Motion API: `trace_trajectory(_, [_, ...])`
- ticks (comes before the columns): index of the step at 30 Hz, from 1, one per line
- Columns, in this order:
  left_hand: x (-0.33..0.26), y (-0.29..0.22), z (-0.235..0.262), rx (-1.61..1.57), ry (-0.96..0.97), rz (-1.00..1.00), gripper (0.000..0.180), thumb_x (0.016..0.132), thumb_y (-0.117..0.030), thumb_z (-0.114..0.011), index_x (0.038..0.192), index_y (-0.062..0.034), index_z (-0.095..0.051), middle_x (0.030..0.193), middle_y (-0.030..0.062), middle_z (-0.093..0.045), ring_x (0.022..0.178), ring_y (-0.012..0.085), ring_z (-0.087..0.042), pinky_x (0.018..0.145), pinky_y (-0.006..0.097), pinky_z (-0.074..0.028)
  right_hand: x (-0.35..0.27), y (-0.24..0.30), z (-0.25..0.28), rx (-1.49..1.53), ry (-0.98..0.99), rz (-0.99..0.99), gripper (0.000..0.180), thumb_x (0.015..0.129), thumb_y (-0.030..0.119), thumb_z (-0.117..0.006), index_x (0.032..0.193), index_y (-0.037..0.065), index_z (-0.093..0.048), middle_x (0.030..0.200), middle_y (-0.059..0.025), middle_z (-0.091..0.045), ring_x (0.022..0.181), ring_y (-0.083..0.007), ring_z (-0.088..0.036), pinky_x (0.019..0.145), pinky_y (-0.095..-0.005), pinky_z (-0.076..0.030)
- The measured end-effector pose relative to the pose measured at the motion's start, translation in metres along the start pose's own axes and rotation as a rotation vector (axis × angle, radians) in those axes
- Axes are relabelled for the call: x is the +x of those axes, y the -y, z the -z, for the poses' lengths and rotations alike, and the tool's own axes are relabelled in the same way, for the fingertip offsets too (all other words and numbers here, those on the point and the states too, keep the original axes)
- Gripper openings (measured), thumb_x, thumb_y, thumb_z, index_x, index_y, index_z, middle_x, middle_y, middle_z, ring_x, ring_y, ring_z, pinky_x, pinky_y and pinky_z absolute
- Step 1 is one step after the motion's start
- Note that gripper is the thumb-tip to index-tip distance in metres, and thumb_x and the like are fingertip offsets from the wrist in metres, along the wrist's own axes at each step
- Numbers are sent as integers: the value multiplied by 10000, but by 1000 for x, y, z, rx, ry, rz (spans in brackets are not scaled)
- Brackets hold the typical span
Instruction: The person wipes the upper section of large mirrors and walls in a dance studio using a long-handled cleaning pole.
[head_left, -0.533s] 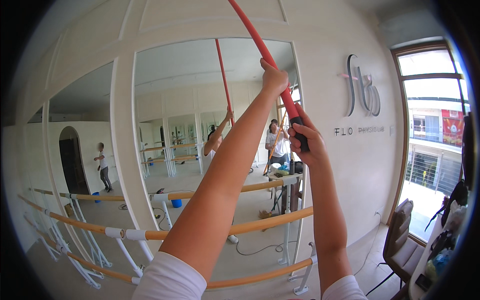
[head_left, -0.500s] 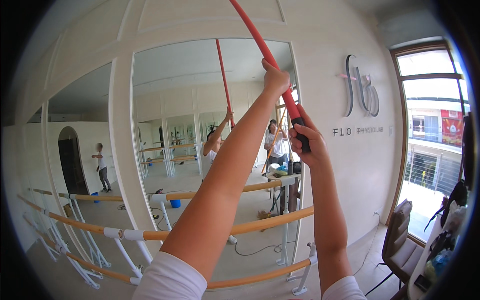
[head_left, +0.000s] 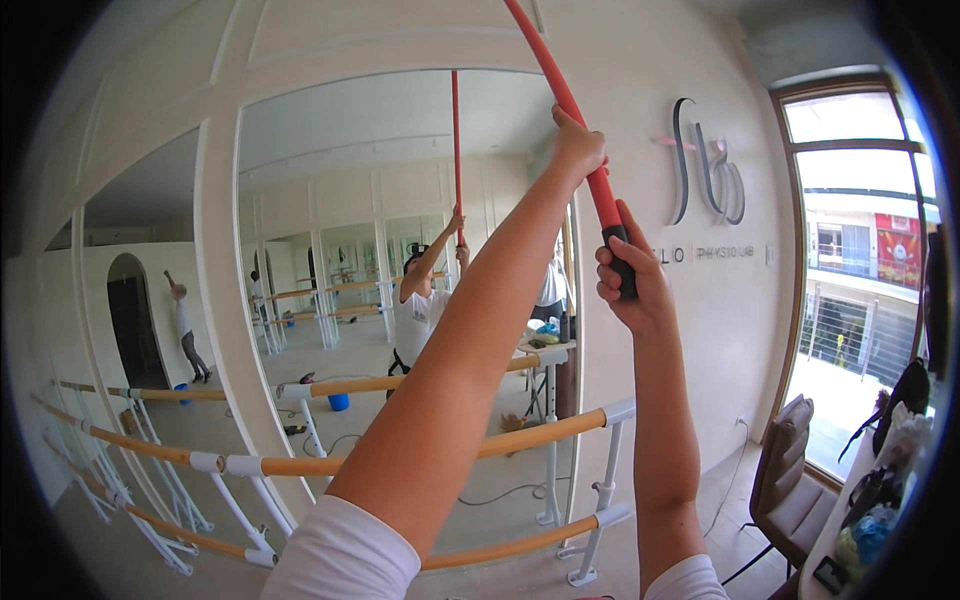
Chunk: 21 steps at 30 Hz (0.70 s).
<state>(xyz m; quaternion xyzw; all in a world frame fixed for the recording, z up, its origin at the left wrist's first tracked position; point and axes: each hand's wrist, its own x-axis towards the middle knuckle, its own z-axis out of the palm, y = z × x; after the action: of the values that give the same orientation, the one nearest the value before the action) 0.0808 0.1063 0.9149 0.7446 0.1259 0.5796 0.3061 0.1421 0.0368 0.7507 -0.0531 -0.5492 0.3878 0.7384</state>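
A long red pole (head_left: 549, 62) rises steeply past the top edge of the head view, so its far end is out of sight. High on its shaft, my left hand (head_left: 580, 146) is closed around it. Lower down, my right hand (head_left: 637, 281) grips the black end of the same pole, with some fingers wrapped round and one stretched along the shaft. Behind my raised arms, a large wall mirror (head_left: 350, 130) reflects a person in a white shirt holding the pole up.
Wooden ballet barres (head_left: 540, 440) on white metal stands run along the mirrors in front of me. At the right stand a padded chair (head_left: 785, 470) and a table (head_left: 835, 540) loaded with bags. A tall window (head_left: 850, 250) is beyond them. Metal lettering (head_left: 705, 165) is fixed to the wall.
Both hands and the pole have shifted slightly right in the view. The wall, mirrors and barres have moved left. My grip on the pole stays the same.
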Motion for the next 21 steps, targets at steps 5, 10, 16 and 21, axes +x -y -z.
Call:
trace_trajectory(5, [6, 8, -17, 37, 14, -4, 836, 819, -18, -456, 1396, -92, 143, 933, 208, -563, 588, 248, -606, 533, 388, -562, -4, 1, 10, 24, -33, 4, 578, 880, 87, -503, 1401, 248, -311, 766, -49, -506, 488, -64, -410, 413, -198, -333])
trace_trajectory(10, [-3, 7, 5, -107, 12, -43, 626, 816, -28, -498, 1316, -92, -127, 892, 150, -509, 559, 188, -538, 521, 350, -541, -5, -12, -13, 7, -58, 38, 590, 876, 72, -512, 1408, 214, -301, 764, -50, -504, 484, -79, -432, 412, -210, -351])
trace_trajectory(16, [-12, 10, 100, -503, 74, -126, 114, 823, -95, -557, 788, -46, -460, 614, 27, -488, 488, 108, -461, 430, 245, -393, 3, -49, -96, -179, 144, -104, 833, 815, 23, -517, 1456, 294, -60, 696, -38, -450, 444, -108, -436, 368, -249, -324])
trace_trajectory(21, [-42, 0, 176, -524, 17, -119, 113, 841, -102, -557, 848, -44, -460, 640, 21, -489, 492, 83, -446, 438, 222, -404, -3, -94, -158, -204, 180, -137, 867, 798, 20, -533, 1453, 313, -48, 680, -43, -451, 422, -122, -458, 331, -263, -326])
